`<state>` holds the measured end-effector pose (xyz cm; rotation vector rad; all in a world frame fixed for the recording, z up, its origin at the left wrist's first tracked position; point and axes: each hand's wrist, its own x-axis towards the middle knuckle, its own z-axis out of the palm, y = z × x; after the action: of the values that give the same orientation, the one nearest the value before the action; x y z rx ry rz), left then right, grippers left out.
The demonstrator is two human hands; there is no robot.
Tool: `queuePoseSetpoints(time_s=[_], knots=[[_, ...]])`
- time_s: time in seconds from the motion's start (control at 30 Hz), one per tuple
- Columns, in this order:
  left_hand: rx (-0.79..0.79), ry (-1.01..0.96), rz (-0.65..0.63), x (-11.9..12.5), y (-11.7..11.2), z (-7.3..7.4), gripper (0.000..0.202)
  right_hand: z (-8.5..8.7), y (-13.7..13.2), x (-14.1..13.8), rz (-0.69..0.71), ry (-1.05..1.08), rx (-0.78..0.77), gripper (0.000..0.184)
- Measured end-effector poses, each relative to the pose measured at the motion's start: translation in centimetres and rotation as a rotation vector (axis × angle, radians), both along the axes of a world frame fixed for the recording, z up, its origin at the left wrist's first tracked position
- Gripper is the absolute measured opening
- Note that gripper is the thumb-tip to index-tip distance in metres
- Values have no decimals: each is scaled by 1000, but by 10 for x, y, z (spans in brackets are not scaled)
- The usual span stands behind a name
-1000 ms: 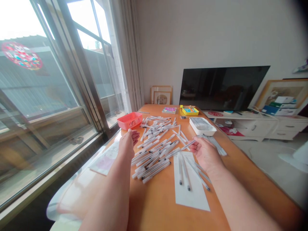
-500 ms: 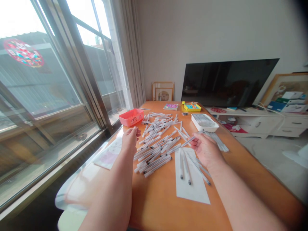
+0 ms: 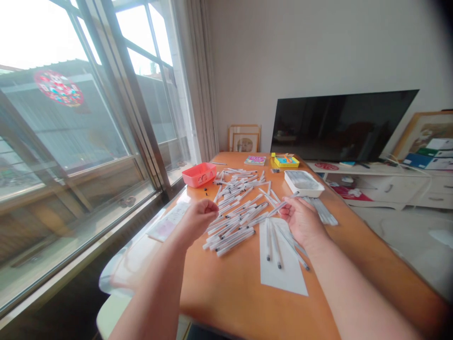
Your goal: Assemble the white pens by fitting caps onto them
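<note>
A heap of several white pens covers the middle of the orange table. My left hand hovers at the heap's left edge, fingers curled into a loose fist; nothing shows in it. My right hand is closed on one white pen that sticks out to the left, just above a white paper sheet bearing three pens. A red tray stands beyond my left hand. Small black bits lie near the tray.
A white tray sits at the far right of the table with more pens beside it. Printed paper lies at the left edge. Small colourful boxes stand at the far end. A window is left, a television behind.
My left hand drew back from near the red tray towards me and curled from open fingers into a fist. The right hand kept its pen. The camera shifted slightly.
</note>
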<state>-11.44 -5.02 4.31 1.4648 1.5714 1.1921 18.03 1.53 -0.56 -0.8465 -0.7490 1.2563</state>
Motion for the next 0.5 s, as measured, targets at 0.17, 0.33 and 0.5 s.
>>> queuePoseSetpoints(time_s=[0.17,0.33,0.5], knots=[[-82,462,-42,-23,-35,-30,13,-1,1,0,4,1,1,19],[-93,682,-23,-27,-39,-49,14,0,-1,2,9,13,13,18],[-37,758,-30,-30,-40,-59,6,3,-3,1,2,13,7,19]])
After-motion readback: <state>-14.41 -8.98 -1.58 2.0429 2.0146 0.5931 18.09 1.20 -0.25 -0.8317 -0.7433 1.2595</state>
